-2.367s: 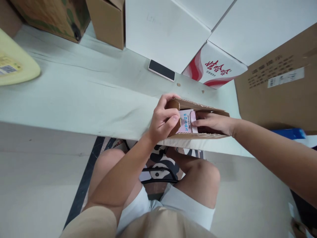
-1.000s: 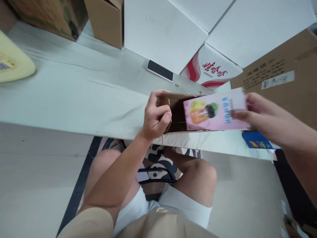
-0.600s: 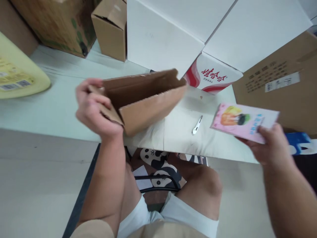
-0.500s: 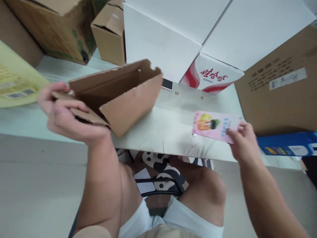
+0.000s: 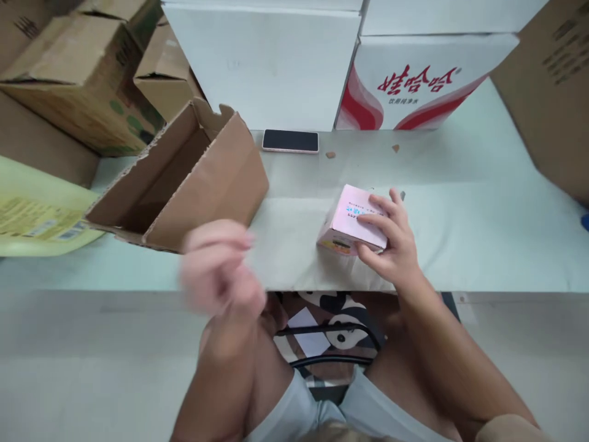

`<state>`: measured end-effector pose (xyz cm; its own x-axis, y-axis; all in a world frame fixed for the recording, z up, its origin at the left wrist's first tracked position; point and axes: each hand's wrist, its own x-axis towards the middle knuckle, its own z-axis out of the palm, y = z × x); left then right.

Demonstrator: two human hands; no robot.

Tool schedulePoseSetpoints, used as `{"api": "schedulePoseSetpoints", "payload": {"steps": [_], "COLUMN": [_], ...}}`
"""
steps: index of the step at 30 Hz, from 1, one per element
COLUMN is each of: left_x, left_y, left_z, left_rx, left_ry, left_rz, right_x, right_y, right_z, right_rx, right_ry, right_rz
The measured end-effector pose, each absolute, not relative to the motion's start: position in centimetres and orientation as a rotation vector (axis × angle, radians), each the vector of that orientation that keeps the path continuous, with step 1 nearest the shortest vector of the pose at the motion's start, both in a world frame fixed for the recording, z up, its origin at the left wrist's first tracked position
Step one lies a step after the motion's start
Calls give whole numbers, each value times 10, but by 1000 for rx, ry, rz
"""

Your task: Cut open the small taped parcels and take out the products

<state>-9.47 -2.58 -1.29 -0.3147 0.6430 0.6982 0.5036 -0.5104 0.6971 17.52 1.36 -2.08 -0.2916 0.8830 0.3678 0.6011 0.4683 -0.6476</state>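
On the table stands a small pink box with blue print on top and a coloured picture on its front side. My right hand grips it at its right side, fingers over the top and thumb at the front. My left hand hangs near the table's front edge, smeared by motion; its fingers look curled, but I cannot tell what, if anything, is in them. Just behind and left of it is an open brown cardboard box, tilted toward the left, its visible inside bare.
A phone lies before stacked white cartons, one with red lettering. Brown cartons stand at the left, with a pale yellow bag in front. Another brown carton is on the right. Small brown scraps lie on the table.
My left hand has let go of the cardboard box and moved right and down. The pink box, held up with one face showing before, now stands on the table under my right hand. The view has shifted.
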Motion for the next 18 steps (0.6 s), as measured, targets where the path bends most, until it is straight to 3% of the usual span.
{"api": "schedulePoseSetpoints", "payload": {"steps": [7,10,18], "left_x": [-51,-43,-23], "left_y": [20,29,47], "left_z": [-79,-94,-96], "left_rx": [1901,1897,1972], "left_ry": [1078,960,912], "left_rz": [1136,1114,1257], "right_x": [202,219,251], "right_y": [9,14,8], "right_z": [-44,-44,-39], "right_rx": [-1313,-1393,-1214], "right_ry": [-1766,-1448,-804], "right_rz": [700,770,1610]}}
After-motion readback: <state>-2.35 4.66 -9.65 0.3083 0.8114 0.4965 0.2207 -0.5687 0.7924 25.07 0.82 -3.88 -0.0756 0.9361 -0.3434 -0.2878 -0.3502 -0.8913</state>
